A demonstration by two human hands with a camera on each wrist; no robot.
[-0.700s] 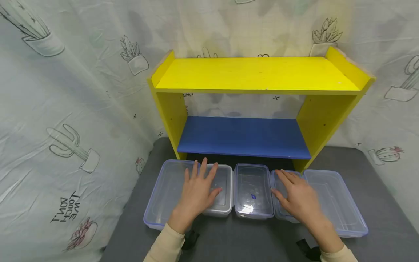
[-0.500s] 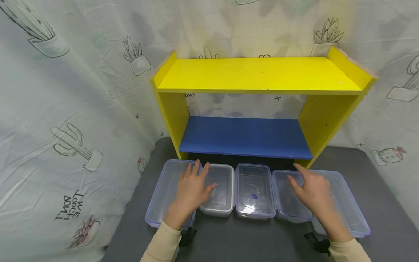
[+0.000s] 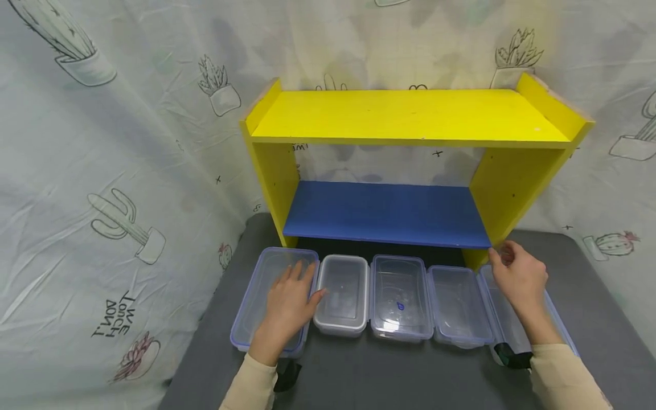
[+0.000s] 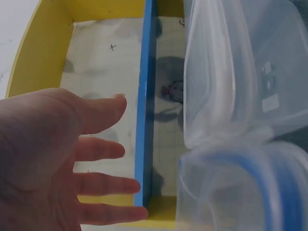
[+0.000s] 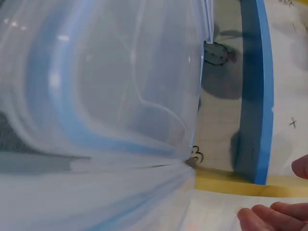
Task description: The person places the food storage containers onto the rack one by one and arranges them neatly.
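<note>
My left hand (image 3: 287, 307), fingers spread, is over the large blue-rimmed plastic food container (image 3: 262, 285) at the left end of a row. Its thumb points toward the white-rimmed container (image 3: 342, 296) beside it. My right hand (image 3: 524, 279) is above the large clear container (image 3: 506, 319) at the right end, near the foot of the yellow shelf unit (image 3: 410, 114), and covers part of that container. In the right wrist view, its thumb and fingertips (image 5: 262, 219) stand apart with nothing between them. Two more lidded containers, one with a blue mark (image 3: 401, 290) and a smaller one (image 3: 459, 307), sit in the middle.
Behind the row stands the shelf unit, with a blue board (image 3: 386, 213) as its lower shelf. Everything rests on a dark grey table (image 3: 394, 376). A white cloth (image 3: 169, 142) printed with cacti hangs behind and to the left.
My right hand has moved right, from over the smaller container to the right-end one, its fingers now more bent. My left hand has shifted left, off the white-rimmed container. The containers keep their places.
</note>
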